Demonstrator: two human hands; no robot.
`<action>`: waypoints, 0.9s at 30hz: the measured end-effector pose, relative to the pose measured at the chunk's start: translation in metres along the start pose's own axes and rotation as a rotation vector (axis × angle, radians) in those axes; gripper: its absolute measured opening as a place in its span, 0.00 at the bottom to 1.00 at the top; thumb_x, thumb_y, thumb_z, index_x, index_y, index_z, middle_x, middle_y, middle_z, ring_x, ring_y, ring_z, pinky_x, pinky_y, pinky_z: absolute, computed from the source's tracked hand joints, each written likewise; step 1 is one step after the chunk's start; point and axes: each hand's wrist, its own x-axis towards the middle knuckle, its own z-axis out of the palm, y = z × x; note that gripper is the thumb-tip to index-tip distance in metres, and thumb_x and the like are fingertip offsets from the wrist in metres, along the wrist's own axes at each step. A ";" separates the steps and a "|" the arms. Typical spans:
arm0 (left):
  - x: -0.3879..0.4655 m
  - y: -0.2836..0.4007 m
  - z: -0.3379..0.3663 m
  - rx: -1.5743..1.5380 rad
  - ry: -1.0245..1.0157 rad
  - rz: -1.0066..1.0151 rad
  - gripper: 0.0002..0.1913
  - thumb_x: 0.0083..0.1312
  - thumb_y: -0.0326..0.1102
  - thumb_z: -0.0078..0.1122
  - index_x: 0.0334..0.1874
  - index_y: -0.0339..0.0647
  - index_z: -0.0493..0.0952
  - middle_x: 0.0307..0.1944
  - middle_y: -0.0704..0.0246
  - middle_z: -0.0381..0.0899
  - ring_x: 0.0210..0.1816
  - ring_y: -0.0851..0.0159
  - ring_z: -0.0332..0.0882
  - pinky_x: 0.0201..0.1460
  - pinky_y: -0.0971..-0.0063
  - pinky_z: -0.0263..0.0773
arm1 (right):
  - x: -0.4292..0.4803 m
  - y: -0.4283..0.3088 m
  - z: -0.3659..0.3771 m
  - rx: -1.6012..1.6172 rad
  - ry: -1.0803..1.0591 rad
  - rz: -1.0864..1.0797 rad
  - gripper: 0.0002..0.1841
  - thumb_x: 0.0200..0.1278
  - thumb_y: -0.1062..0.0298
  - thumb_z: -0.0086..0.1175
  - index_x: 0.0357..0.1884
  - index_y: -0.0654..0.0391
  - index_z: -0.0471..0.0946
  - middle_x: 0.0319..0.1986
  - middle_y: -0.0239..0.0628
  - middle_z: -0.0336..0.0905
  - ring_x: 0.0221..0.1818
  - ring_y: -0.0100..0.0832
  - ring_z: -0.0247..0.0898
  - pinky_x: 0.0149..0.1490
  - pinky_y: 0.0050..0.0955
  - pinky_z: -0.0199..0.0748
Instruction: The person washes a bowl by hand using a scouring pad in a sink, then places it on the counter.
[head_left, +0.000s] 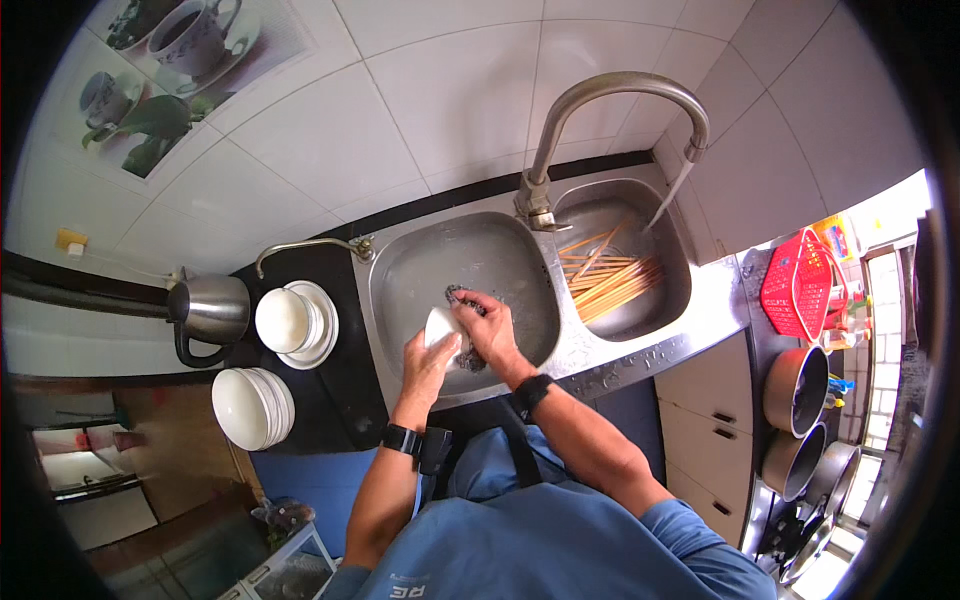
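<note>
Over the left basin (405, 255) of a steel double sink, my left hand (430, 365) grips a small white bowl (441, 328), tilted on its side. My right hand (487, 330) holds a dark metal scouring pad (453, 294) against the bowl, and more of the pad's mesh shows below the fingers. The lower part of the bowl is partly covered by my hands. In the right basin (667, 300) lies a loose bundle of wooden chopsticks (615, 289). A curved faucet (622, 81) runs a stream of water (671, 193) into that basin.
Stacked white bowls (251, 409), smaller bowls on plates (289, 322) and a steel kettle (217, 307) stand on the dark counter (337, 405) at left. A small curved tap (307, 244) overhangs it. To the right are a red plastic basket (795, 285) and several pots (787, 394).
</note>
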 end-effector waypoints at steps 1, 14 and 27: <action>0.003 -0.003 -0.001 0.183 0.029 0.010 0.18 0.66 0.32 0.65 0.56 0.33 0.76 0.46 0.72 0.80 0.46 0.74 0.76 0.49 0.76 0.74 | -0.010 -0.006 0.004 -0.162 0.076 -0.287 0.17 0.58 0.62 0.63 0.49 0.57 0.85 0.46 0.52 0.83 0.51 0.48 0.78 0.59 0.40 0.74; -0.036 -0.002 0.014 0.299 -0.079 0.129 0.06 0.58 0.24 0.60 0.37 0.35 0.82 0.29 0.74 0.84 0.34 0.78 0.76 0.39 0.75 0.75 | 0.014 -0.027 -0.005 -0.138 -0.100 0.040 0.15 0.59 0.59 0.57 0.35 0.62 0.86 0.26 0.50 0.83 0.32 0.51 0.80 0.43 0.37 0.79; -0.029 0.019 0.000 0.080 -0.096 0.173 0.15 0.61 0.27 0.70 0.50 0.36 0.84 0.40 0.72 0.86 0.41 0.75 0.80 0.48 0.78 0.76 | 0.015 0.000 -0.022 -0.284 -0.213 -0.473 0.14 0.60 0.64 0.60 0.45 0.60 0.83 0.33 0.36 0.84 0.36 0.28 0.81 0.40 0.30 0.80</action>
